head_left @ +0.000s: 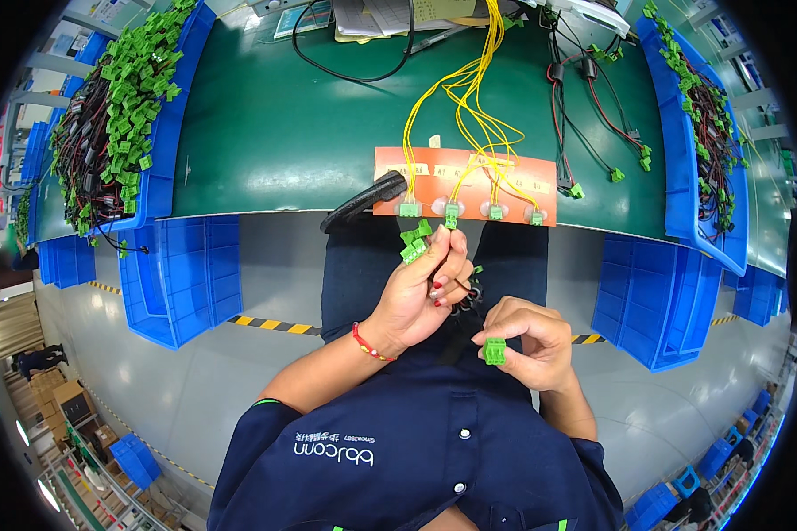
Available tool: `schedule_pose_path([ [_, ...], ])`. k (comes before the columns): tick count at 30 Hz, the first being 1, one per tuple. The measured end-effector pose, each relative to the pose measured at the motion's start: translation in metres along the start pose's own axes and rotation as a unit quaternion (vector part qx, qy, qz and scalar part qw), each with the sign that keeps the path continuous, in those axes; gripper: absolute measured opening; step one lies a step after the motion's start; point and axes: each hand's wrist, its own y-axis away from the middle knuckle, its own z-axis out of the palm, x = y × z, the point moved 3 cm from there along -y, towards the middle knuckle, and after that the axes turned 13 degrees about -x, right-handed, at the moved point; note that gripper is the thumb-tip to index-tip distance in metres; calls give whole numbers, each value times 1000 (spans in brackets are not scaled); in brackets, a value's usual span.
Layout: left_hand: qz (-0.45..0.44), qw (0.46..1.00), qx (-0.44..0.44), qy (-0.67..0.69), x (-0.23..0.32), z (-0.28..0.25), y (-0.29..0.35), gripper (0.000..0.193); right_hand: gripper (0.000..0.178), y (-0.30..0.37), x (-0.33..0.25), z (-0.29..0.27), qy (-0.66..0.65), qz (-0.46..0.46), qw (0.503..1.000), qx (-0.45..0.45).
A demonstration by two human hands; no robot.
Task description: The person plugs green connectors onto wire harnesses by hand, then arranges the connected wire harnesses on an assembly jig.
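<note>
possibly i'd drop the green plug (494, 351) at four o'clock, right hand (540, 345) only pinching it; left hand (421, 288), clutching connectors (413, 252), may snag yellow wires (490, 40) at one.

A green, ridged, block-shaped plastic connector (494, 351) is sitting pinched between the right hand's (540, 348) thumb and fingers. Small green plastic connectors (414, 250) are projecting in a tilted cluster from the left hand's (416, 290) fingertip side, well apart from the first.
</note>
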Motion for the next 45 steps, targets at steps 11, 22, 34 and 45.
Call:
schedule_pose_path([
  [11,79,892,165,-412,21,1,29,29,6,-20,43,7,-174,120,967,144],
  [22,96,855,99,-500,19,10,44,32,21,-46,33,27,368,-51,914,165],
  [34,43,954,120,-270,36,-3,32,37,14,-36,48,17,224,19,962,152],
  [45,27,941,102,-322,44,-4,29,45,10,-25,67,10,163,104,973,129],
])
